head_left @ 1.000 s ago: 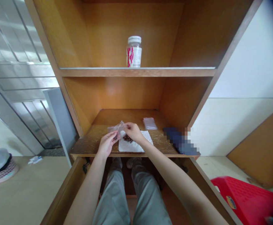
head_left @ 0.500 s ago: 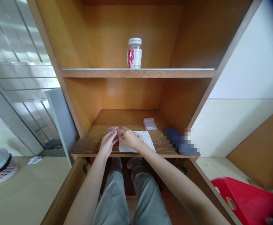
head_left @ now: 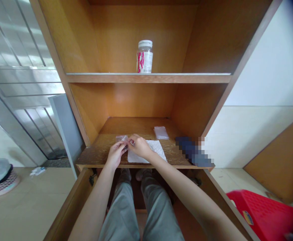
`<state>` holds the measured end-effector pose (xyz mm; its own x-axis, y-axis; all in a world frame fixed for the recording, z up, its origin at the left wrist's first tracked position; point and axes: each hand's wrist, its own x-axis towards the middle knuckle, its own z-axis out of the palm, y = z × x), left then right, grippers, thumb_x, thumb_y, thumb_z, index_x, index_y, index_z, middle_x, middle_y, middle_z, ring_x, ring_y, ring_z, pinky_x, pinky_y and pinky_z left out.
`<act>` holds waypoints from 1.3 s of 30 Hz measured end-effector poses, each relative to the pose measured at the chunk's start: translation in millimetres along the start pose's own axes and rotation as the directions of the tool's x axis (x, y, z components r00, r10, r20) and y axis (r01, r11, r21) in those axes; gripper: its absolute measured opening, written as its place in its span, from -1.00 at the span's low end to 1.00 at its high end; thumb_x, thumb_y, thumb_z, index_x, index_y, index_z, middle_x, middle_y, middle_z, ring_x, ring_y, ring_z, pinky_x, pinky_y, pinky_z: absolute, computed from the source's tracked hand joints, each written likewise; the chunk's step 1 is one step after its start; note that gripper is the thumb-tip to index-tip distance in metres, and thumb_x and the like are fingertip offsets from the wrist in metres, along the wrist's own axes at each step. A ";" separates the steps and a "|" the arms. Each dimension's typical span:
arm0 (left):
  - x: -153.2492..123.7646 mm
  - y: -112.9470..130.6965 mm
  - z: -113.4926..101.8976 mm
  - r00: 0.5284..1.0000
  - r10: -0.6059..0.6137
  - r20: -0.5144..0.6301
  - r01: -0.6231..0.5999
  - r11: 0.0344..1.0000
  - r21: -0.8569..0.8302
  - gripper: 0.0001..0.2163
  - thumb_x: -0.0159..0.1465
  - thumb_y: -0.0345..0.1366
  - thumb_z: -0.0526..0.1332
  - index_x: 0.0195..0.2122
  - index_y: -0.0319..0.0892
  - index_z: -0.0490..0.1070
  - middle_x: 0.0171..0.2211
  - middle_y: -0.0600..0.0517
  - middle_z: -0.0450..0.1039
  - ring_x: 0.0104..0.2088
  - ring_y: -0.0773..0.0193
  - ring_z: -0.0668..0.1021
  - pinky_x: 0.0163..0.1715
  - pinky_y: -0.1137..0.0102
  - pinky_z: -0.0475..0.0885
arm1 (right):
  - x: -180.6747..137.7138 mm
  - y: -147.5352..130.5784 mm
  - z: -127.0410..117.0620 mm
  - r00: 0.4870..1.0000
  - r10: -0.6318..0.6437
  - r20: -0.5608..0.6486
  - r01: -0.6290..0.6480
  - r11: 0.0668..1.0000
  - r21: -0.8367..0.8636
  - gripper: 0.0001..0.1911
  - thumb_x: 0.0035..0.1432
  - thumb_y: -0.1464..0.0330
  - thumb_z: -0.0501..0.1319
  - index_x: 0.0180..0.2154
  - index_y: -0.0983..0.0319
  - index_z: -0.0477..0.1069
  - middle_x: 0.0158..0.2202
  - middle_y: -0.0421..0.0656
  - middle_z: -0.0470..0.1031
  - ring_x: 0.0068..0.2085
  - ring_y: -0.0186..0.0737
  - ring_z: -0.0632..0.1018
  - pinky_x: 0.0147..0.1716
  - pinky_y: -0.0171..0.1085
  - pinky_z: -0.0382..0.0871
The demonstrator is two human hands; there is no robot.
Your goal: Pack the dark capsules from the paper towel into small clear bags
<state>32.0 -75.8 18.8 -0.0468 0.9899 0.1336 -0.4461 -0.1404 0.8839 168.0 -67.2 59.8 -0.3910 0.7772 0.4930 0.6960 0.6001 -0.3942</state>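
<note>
My left hand (head_left: pixel 116 153) is closed, its thumb and fingers pinching something small and dark that I cannot make out. My right hand (head_left: pixel 139 146) meets it fingertip to fingertip, also in a pinch over the left part of a white paper towel (head_left: pixel 158 149). What lies between the fingers is mostly hidden. Just behind the left fingers a small clear zip bag (head_left: pixel 121 138) shows on the worn wooden shelf (head_left: pixel 93 155). Farther back to the right lies a stack of clear zip bags (head_left: pixel 161 133).
A clear jar with a white lid (head_left: pixel 144 57) stands on the upper shelf (head_left: pixel 186 78). A dark blue item (head_left: pixel 190 150), partly pixelated, lies at the right front corner. Cabinet doors stand open below. A red plastic basket (head_left: pixel 264 211) and a pink waste basket (head_left: pixel 4 180) flank the cabinet.
The right hand has shifted slightly and its fingers have turned up a little, drawing a bit away from the left fingertips. The left hand stays almost in place.
</note>
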 end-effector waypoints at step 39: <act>0.9 -4.6 2.1 0.996 0.054 -0.073 -0.052 0.998 0.033 -0.86 -0.04 -0.31 0.30 -0.50 -0.25 0.40 -0.46 0.02 0.45 -0.41 0.32 0.49 -0.34 0.38 0.41 | 0.0 -6.9 -11.8 0.996 -0.077 0.039 0.085 0.954 -0.288 -0.75 0.15 0.45 0.01 -0.19 0.22 0.41 -0.21 -0.03 0.47 -0.15 -0.13 0.38 -0.17 -0.19 0.13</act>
<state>35.9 -74.3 15.8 -0.1362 0.9796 0.1480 -0.4137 -0.1920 0.8899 170.3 -73.6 71.7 -0.4662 0.7356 0.4915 0.8042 0.5839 -0.1111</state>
